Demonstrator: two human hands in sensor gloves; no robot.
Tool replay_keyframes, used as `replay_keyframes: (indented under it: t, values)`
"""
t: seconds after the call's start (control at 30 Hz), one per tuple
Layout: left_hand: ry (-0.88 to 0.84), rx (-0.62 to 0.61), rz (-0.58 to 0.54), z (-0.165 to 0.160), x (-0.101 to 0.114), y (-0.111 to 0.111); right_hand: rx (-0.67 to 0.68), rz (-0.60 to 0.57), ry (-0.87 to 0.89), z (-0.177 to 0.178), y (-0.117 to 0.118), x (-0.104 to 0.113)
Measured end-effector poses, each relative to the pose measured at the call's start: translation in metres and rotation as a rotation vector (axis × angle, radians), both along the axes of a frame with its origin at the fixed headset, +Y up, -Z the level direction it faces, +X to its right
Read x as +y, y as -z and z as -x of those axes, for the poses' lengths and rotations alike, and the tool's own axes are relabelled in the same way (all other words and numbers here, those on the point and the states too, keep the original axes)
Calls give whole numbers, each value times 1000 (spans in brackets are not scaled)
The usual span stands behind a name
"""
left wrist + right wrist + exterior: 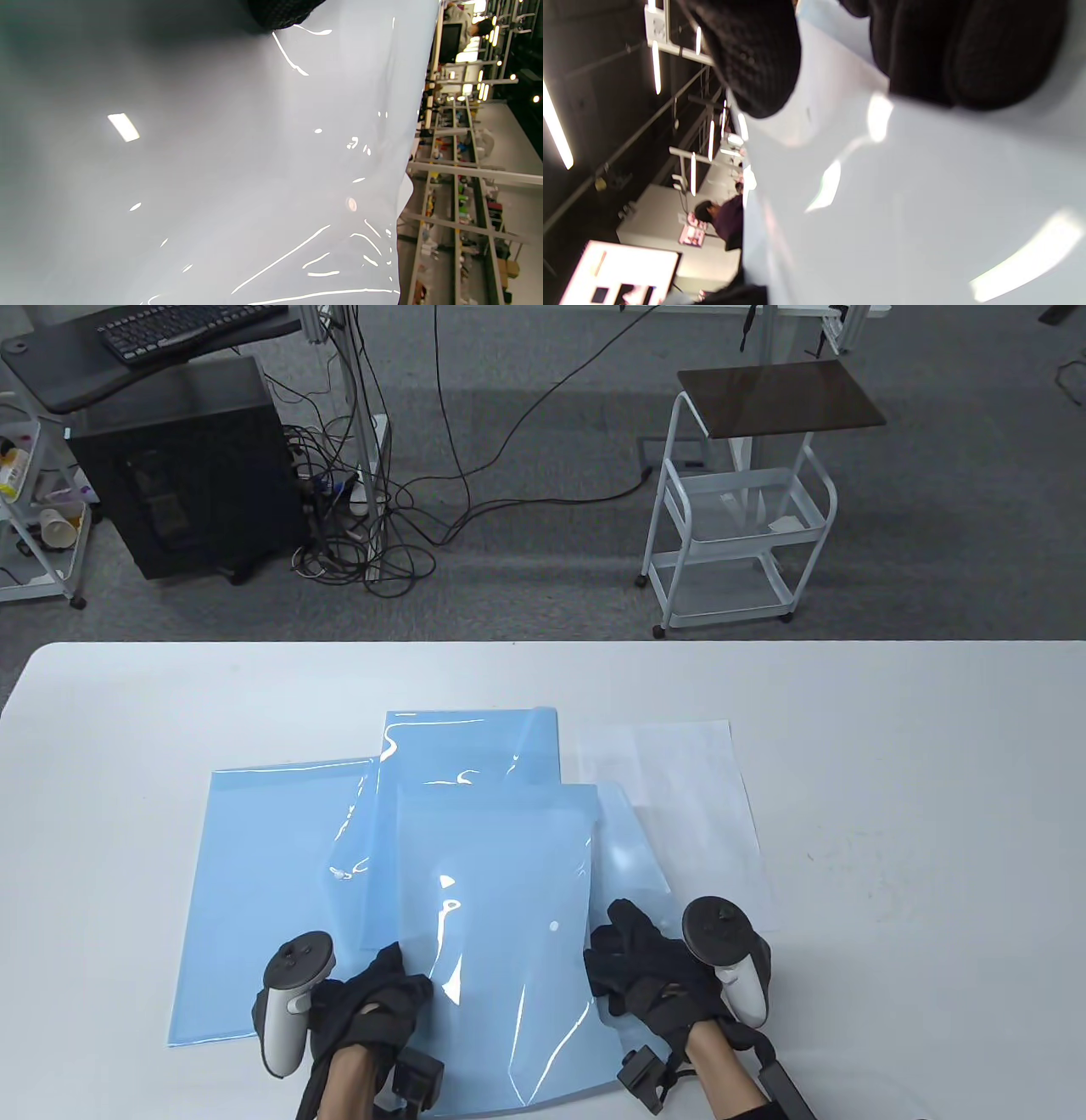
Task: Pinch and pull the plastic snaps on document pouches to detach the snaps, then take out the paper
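Three light-blue document pouches lie on the white table (891, 814). The front pouch (501, 916) is raised and bowed between my hands, with its white snap (554, 926) near its right side. My left hand (407, 977) grips its left edge. My right hand (607, 954) pinches its right edge, and the right wrist view shows the thumb (755, 55) and fingers (967, 51) on either side of the pouch (903, 190). The glossy pouch (254, 169) with its snap (351, 204) fills the left wrist view. A white paper sheet (679, 806) lies to the right.
A second pouch (263, 899) lies flat at the left. A third pouch (467, 746) lies behind, with its flap curled up. Beyond the table's far edge stand a white cart (738, 526), a black computer tower (187, 475) and loose cables.
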State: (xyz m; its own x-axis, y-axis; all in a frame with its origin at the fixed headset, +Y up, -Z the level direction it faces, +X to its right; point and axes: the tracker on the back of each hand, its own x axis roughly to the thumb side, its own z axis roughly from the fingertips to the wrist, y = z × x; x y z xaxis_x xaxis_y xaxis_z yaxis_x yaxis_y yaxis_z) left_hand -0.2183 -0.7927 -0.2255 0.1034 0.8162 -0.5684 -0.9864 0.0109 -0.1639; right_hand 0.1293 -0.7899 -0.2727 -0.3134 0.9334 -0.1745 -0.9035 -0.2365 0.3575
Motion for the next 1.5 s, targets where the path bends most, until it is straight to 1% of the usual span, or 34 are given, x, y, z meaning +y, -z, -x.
replay_keyframes:
  t: [0.03,0.13,0.2,0.27,0.33,0.4,0.47,0.53,0.6,0.67,0.77,0.93,1.1,1.27,1.33,1.47,1.5]
  values:
    - [3,-5,-3,0,0,0,-7,21,24,-1,0,-1]
    - [39,-12,-9,1,-1,0,-38,4,-23,-8,2,-2]
    - [41,-16,-16,2,-1,1,-49,27,9,-12,3,-2]
    - [34,-27,-26,1,-1,1,-25,56,44,-14,3,-4]
    - [16,-31,-27,0,-1,1,49,71,49,-14,4,-5]
    - [37,-41,-31,-1,-1,2,88,40,2,-13,5,-4]
    - [37,-42,-36,-2,-1,2,87,-45,-117,-11,5,0]
    - [4,-47,-39,-3,-1,2,86,-97,-210,-7,4,1]
    - [0,-49,-38,-3,-1,1,82,-93,-181,-3,3,-1]
    - [9,-41,-34,-2,-1,1,55,-59,-75,1,2,-4]
    - [8,-15,-30,1,-1,0,8,-52,-60,2,1,-2]
    - [-26,-7,-38,1,0,0,-169,-91,-116,-3,-5,11]
    - [-7,15,-43,5,1,0,-280,-121,-179,-18,-8,20]
    - [21,38,-41,13,2,-1,-309,-142,-276,-38,-4,36]
    - [25,41,-42,16,3,-1,-291,-141,-306,-48,-3,44]
    - [27,47,-37,21,4,-2,-316,-134,-304,-71,0,59]
    - [33,53,-31,22,4,-2,-328,-134,-306,-82,1,66]
